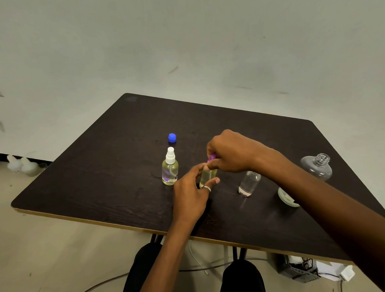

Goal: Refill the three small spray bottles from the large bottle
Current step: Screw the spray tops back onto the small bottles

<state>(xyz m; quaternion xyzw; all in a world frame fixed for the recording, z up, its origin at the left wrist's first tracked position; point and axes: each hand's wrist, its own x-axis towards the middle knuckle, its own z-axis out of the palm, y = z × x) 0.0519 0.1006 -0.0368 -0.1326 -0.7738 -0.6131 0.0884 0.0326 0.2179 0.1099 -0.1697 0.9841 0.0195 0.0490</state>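
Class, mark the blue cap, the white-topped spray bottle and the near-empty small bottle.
blue cap [172, 137]: head view, its top.
white-topped spray bottle [170, 173]: head view, glass body.
near-empty small bottle [249, 184]: head view, clear body.

Dim, even light, soft shadows, wide-angle bending at edges, slightly soft focus.

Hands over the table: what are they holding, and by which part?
The left hand grips a small spray bottle around its body; the right hand pinches its purple cap.
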